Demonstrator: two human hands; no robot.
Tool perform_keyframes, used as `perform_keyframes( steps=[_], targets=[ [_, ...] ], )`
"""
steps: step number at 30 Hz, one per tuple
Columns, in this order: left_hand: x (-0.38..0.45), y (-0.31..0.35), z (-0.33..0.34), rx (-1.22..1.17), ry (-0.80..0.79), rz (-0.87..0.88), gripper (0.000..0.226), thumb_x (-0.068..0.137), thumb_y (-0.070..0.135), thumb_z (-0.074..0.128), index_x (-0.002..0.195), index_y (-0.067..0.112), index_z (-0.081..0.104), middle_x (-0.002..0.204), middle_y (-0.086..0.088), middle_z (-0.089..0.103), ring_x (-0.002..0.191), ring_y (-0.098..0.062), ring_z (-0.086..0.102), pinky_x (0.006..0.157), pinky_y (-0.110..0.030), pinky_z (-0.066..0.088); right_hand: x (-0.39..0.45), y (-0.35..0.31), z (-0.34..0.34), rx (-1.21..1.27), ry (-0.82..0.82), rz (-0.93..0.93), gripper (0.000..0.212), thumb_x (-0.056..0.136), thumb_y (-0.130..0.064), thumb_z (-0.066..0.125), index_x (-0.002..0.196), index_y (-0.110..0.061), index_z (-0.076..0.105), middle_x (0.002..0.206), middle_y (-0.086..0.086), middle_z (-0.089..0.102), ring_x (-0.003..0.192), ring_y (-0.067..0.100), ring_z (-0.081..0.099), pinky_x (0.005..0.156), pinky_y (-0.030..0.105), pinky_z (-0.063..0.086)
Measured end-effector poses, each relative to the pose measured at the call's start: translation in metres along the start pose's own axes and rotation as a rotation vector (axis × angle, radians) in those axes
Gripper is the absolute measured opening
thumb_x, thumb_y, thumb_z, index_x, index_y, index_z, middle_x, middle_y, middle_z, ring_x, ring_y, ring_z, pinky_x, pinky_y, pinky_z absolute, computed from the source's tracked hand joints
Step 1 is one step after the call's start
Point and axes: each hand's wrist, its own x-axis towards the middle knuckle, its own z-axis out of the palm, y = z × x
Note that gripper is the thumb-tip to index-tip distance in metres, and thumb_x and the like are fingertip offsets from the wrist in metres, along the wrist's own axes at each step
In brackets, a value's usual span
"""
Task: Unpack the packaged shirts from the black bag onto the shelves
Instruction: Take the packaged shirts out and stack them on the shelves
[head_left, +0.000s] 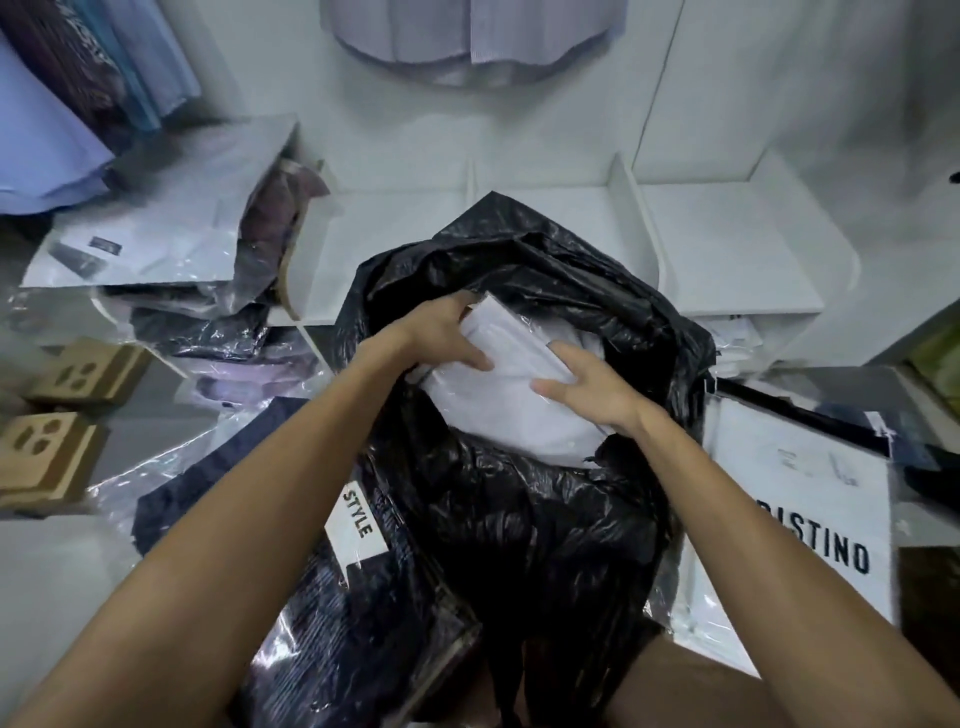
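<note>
- The black bag stands open in the middle of the view, its mouth turned toward the white shelves just behind it.
- Inside the bag's mouth lies a stack of white packaged shirts in clear plastic; the top pack is tilted, its far end raised toward the bag's rear rim.
- The left hand reaches into the bag from its left side, and its grip curls round the upper left edge of the top white pack.
- The right hand comes in from the bag's right side, fingers bent over the right edge of the same pack, thumb on its top face, holding it.
- The shelf compartments directly behind the bag show bare white boards between upright dividers.
- Left of the bag, a dark packaged shirt with a white "STYLE" tag lies touching the bag's side.
- Further left of the bag, more wrapped shirts are heaped on the shelf end, a white one on top of dark and purple ones.
- Right of the bag lies a white package with dark lettering, partly hidden by the right forearm.
- Far left of the bag sit two brown cardboard pieces.
</note>
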Motion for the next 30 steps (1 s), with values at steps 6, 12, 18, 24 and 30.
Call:
perform_keyframes(
  steps=[6,12,18,24,30],
  targets=[
    [-0.020,0.032,-0.040,-0.058,-0.011,0.199,0.032,0.066,0.029,0.095,0.069,0.015,0.067,0.059,0.019,0.062,0.054,0.003,0.055,0.059,-0.015,0.042,-0.040,-0.062,-0.052,0.266,0.168,-0.218,0.018,0.094,-0.027,0.074,0.110,-0.019,0.068,0.109,0.010,0.071,0.101,0.029,0.069,0.091,0.051,0.054],
    [-0.040,0.102,-0.074,0.077,0.174,0.460,0.064,0.066,0.036,0.094,0.055,0.013,0.036,0.055,0.005,0.030,0.050,-0.009,0.026,0.047,-0.024,0.021,-0.070,-0.093,-0.085,0.260,0.170,-0.197,0.055,0.067,-0.019,0.095,0.113,-0.029,0.066,0.100,-0.021,0.076,0.093,-0.003,0.071,0.073,0.014,0.056],
    [-0.047,0.123,-0.094,0.261,0.631,0.389,0.059,0.057,0.081,0.075,0.087,0.031,0.071,0.071,0.015,0.063,0.073,-0.007,0.059,0.072,-0.034,0.046,-0.077,-0.100,-0.098,0.414,0.439,-0.237,0.019,0.083,-0.016,0.084,0.097,-0.019,0.073,0.089,-0.013,0.079,0.086,0.007,0.075,0.071,0.023,0.058],
    [-0.047,0.089,-0.088,-0.685,0.469,0.372,0.061,0.066,0.046,0.086,0.121,0.032,0.062,0.097,0.004,0.078,0.090,-0.016,0.073,0.093,-0.041,0.059,-0.080,-0.120,-0.151,0.771,0.531,-0.328,0.026,0.094,-0.009,0.071,0.119,-0.009,0.067,0.111,0.004,0.078,0.106,0.021,0.074,0.087,0.034,0.059],
    [-0.051,0.119,-0.029,-0.879,0.368,0.317,0.030,0.081,0.017,0.084,0.108,0.014,0.072,0.101,0.001,0.079,0.093,-0.017,0.076,0.077,-0.030,0.060,-0.086,-0.137,-0.160,0.831,0.463,-0.327,0.017,0.098,-0.013,0.067,0.115,-0.012,0.067,0.108,0.002,0.078,0.105,0.019,0.074,0.092,0.035,0.059]
  ],
)
